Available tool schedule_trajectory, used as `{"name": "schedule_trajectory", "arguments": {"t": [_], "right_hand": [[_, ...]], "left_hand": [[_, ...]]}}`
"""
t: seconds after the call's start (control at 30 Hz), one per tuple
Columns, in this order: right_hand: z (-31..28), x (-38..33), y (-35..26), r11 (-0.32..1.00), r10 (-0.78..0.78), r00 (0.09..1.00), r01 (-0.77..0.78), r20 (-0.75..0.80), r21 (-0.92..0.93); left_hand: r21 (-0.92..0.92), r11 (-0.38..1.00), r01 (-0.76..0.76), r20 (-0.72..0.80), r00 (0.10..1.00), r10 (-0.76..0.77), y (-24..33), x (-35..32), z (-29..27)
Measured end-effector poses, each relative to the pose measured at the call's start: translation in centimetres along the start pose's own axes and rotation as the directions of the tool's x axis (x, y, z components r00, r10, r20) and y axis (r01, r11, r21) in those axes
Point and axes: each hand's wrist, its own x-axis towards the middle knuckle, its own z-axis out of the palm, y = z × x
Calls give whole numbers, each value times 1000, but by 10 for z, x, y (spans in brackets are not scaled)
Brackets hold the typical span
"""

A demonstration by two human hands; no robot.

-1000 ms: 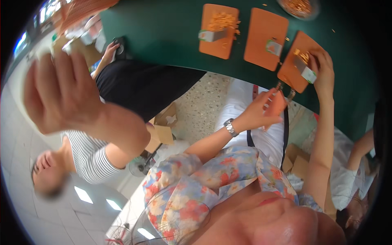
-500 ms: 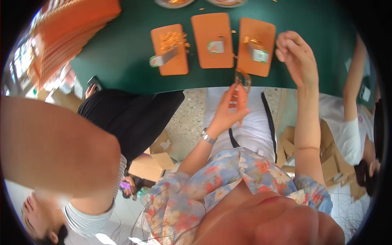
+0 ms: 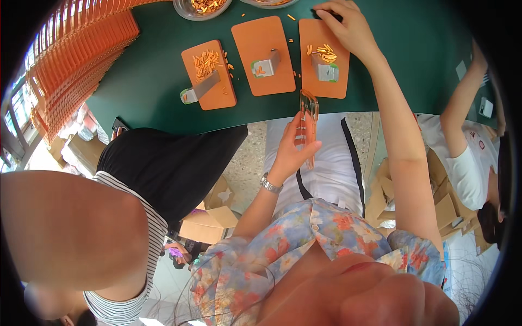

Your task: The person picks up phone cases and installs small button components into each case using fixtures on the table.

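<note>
My left hand point(image 3: 293, 144) is closed around a phone point(image 3: 310, 114) in a clear case, held edge-on at the table's near edge. My right hand point(image 3: 350, 30) reaches over the far end of the right orange board point(image 3: 326, 91); its fingers stretch leftward, with thumb and fingers apart. A dark patch shows beneath them, and I cannot tell whether it is an object or a shadow. On that board lie small golden-orange sticks point(image 3: 325, 53) and a metal piece point(image 3: 328, 71) with a green-and-white label. The middle board point(image 3: 266, 38) bears a similar metal piece point(image 3: 263, 67).
The left board point(image 3: 217, 100) holds a heap of orange sticks point(image 3: 206, 64) and a flat metal blade point(image 3: 204, 87). A bowl of sticks point(image 3: 190, 12) stands behind it. Stacked orange baskets point(image 3: 100, 60) are at left. People flank me; cardboard boxes point(image 3: 209, 223) sit below.
My right hand has moved away from me and leftward, from beside the right board to over its far end. My left hand still holds the phone. The view has shifted slightly.
</note>
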Motion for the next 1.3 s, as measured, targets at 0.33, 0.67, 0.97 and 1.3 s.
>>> {"name": "schedule_trajectory", "arguments": {"t": [0.33, 0.67, 0.97, 1.3], "right_hand": [[19, 16, -65, 947, 270, 945, -226, 185, -230], [18, 26, -69, 913, 348, 878, -238, 330, -330], [29, 25, -62, 918, 341, 903, -261, 262, -298], [-3, 4, -25, 886, 328, 937, -350, 121, 305]], "left_hand": [[-66, 998, 20, -1, 1000, -20, 5, 9, 8], [-64, 998, 29, -9, 1000, -30, 3, 9, 9], [-76, 997, 5, 3, 1000, -5, -3, 2, 5], [-123, 992, -31, 25, 999, 34, -6, -3, -8]]}}
